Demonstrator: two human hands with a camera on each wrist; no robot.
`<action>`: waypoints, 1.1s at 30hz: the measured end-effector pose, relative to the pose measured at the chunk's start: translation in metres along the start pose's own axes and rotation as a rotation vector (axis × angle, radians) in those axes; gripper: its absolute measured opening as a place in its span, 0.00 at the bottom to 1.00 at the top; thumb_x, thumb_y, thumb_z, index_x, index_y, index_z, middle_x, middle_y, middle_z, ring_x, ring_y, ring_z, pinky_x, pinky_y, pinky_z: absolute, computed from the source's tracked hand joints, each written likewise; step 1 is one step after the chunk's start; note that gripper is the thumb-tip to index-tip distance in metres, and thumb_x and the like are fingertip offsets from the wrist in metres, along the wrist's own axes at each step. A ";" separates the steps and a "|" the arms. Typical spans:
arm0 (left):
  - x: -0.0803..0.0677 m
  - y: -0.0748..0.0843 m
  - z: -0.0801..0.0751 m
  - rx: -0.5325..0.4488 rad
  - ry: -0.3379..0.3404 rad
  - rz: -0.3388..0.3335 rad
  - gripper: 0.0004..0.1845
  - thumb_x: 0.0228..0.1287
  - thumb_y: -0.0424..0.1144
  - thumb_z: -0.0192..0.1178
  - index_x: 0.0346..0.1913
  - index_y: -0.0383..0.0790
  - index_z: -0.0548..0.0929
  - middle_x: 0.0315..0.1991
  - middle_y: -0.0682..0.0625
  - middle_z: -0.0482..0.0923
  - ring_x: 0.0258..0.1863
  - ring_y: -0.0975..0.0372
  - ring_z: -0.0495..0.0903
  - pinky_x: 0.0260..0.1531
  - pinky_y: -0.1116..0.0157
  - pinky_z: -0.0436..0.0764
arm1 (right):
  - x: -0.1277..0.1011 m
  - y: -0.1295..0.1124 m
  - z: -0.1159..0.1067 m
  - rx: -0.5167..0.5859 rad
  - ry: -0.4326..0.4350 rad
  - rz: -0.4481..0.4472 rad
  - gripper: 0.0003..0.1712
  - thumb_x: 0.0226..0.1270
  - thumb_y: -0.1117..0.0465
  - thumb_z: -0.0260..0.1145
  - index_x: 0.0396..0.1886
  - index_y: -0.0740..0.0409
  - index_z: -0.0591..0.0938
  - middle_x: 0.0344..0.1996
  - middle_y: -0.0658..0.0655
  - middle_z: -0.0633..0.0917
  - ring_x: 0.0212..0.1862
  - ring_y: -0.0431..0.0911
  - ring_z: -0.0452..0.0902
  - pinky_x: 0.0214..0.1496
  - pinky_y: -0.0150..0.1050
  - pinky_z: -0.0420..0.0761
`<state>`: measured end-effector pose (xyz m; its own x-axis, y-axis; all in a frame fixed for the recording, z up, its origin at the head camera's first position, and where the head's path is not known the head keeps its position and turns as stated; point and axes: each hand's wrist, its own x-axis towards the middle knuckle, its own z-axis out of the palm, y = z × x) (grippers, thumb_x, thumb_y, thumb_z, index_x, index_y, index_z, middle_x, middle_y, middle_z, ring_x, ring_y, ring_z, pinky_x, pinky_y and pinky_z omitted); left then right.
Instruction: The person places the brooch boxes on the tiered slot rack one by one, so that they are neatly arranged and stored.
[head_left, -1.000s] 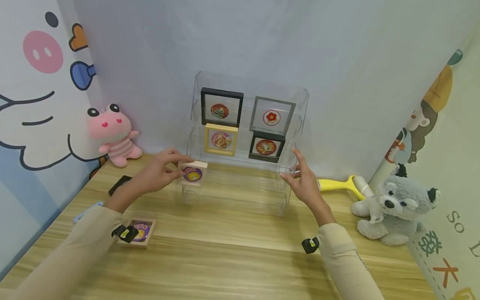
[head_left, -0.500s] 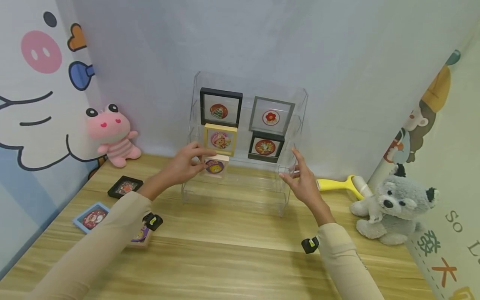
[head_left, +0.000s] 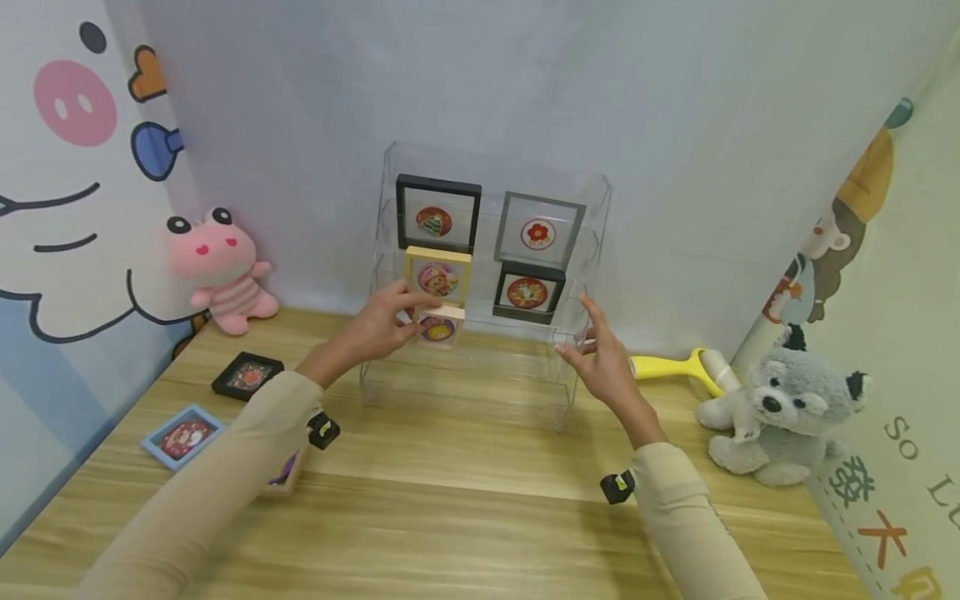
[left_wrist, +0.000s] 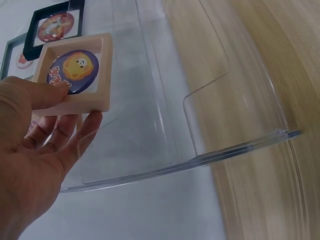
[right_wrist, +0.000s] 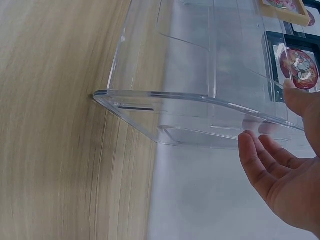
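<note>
A clear acrylic tiered stand (head_left: 480,392) (left_wrist: 200,130) (right_wrist: 165,95) sits on the wooden table with several framed badges on its upper tiers. My left hand (head_left: 382,321) (left_wrist: 35,150) pinches a small pale wooden frame (head_left: 438,325) (left_wrist: 77,75) with a purple and yellow badge, holding it over the stand's lowest tier, below the yellow frame (head_left: 437,276). My right hand (head_left: 603,358) (right_wrist: 280,170) is open, fingers straight, resting against the stand's right side wall.
On the table left of the stand lie a black frame (head_left: 247,376), a blue frame (head_left: 182,435) and another wooden frame (head_left: 283,477) partly under my left sleeve. A pink plush (head_left: 217,267) sits back left; a yellow lint roller (head_left: 675,367) and grey plush (head_left: 787,417) sit right.
My left hand has carried the wooden frame from the stand's left front corner rightward and back, in under the yellow frame. The right hand stays at the stand's side.
</note>
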<state>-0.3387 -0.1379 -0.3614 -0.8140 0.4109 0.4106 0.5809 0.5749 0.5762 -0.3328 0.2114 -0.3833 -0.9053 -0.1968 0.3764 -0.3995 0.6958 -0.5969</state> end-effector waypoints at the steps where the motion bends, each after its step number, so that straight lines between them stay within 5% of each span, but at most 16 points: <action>1: 0.000 -0.001 0.001 0.007 0.002 -0.003 0.23 0.53 0.22 0.60 0.53 0.42 0.80 0.35 0.44 0.66 0.37 0.54 0.72 0.36 0.64 0.81 | 0.000 0.000 0.000 0.000 0.001 -0.001 0.47 0.59 0.54 0.66 0.72 0.37 0.49 0.39 0.64 0.78 0.40 0.56 0.80 0.37 0.51 0.79; 19: -0.003 -0.008 0.008 0.234 -0.051 -0.001 0.21 0.55 0.28 0.63 0.54 0.42 0.79 0.38 0.44 0.69 0.38 0.53 0.75 0.35 0.62 0.80 | -0.001 -0.001 0.000 -0.008 -0.003 0.007 0.47 0.60 0.54 0.66 0.72 0.37 0.49 0.41 0.65 0.78 0.41 0.57 0.80 0.39 0.52 0.79; 33: -0.008 -0.005 0.001 0.261 -0.055 -0.009 0.23 0.55 0.35 0.65 0.56 0.40 0.77 0.39 0.44 0.68 0.34 0.57 0.70 0.32 0.63 0.73 | -0.002 -0.003 0.000 -0.015 0.006 0.008 0.47 0.59 0.53 0.66 0.72 0.38 0.49 0.41 0.64 0.77 0.41 0.57 0.80 0.39 0.52 0.79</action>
<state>-0.3348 -0.1432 -0.3684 -0.8222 0.4387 0.3627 0.5597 0.7390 0.3749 -0.3295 0.2096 -0.3824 -0.9076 -0.1876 0.3757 -0.3902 0.7074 -0.5893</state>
